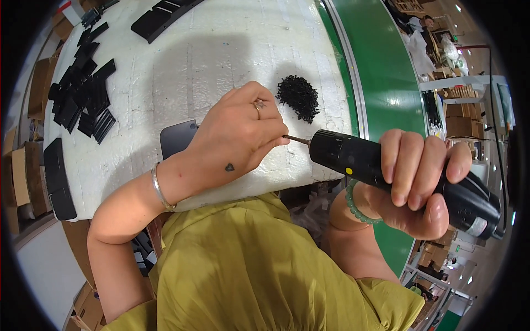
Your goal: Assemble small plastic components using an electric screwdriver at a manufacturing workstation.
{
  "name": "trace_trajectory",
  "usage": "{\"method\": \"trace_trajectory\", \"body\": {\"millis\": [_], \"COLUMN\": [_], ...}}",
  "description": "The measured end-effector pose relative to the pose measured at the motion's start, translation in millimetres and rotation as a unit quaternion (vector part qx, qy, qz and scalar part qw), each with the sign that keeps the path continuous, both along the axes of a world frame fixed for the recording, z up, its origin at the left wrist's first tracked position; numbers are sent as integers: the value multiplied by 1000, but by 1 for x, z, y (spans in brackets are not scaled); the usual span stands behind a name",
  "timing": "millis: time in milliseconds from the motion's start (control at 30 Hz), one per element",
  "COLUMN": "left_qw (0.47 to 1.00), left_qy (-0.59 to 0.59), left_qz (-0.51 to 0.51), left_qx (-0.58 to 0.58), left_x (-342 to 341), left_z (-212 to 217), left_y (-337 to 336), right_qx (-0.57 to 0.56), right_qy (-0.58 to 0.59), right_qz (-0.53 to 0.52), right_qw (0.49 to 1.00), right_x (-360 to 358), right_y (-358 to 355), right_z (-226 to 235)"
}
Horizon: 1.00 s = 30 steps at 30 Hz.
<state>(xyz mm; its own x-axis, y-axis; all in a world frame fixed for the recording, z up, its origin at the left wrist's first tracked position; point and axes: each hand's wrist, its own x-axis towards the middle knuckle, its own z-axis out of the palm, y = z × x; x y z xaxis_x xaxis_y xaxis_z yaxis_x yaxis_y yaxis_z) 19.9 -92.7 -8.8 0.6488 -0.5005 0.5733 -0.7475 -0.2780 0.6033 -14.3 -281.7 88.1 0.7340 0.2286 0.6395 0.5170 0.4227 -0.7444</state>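
Observation:
My right hand (pixel 414 176) is wrapped round a black electric screwdriver (pixel 348 156), held level with its bit pointing left. The bit's tip meets the fingertips of my left hand (pixel 243 124). That hand is closed in a pinch on what looks like a small black screw (pixel 285 136), mostly hidden by the fingers. Just beyond them lies a pile of small black screws (pixel 298 98) on the white covered table (pixel 221 66). A dark grey flat piece (pixel 175 139) rests partly hidden behind my left wrist.
Several black flat parts (pixel 83 99) are heaped at the table's left, with a long black piece (pixel 59 179) at the left edge. Another black slotted part (pixel 160 19) lies at the far side. A green surface with a metal rail (pixel 356 71) runs along the right. A cable (pixel 491 110) hangs at the far right.

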Motion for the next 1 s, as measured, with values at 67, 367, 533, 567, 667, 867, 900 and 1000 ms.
{"method": "trace_trajectory", "body": {"millis": [67,367,533,567,667,867,900,1000], "left_qw": [999,992,998,997,995,946,937,928], "left_qy": [-41,-95,-3,41,47,190,211,241], "left_qz": [-4,18,8,-3,77,169,159,151], "left_qx": [12,87,70,58,41,199,229,239], "left_x": [-1,-18,-23,-22,-13,-15,-17,-18], "left_z": [-2,6,-3,-6,-9,-11,-12,-16], "left_y": [2,18,33,36,48,82,82,77], "right_qx": [-8,-84,-62,-67,-70,-86,-87,-93], "right_qy": [-12,-110,-69,-59,10,38,41,49], "right_qz": [21,108,62,63,56,131,133,104], "right_qw": [1000,984,994,994,996,987,986,989], "right_x": [-2,-3,-7,-5,0,4,2,-3], "right_y": [2,20,30,34,45,62,67,76], "right_z": [1,1,-9,-12,-19,-31,-33,-38]}}
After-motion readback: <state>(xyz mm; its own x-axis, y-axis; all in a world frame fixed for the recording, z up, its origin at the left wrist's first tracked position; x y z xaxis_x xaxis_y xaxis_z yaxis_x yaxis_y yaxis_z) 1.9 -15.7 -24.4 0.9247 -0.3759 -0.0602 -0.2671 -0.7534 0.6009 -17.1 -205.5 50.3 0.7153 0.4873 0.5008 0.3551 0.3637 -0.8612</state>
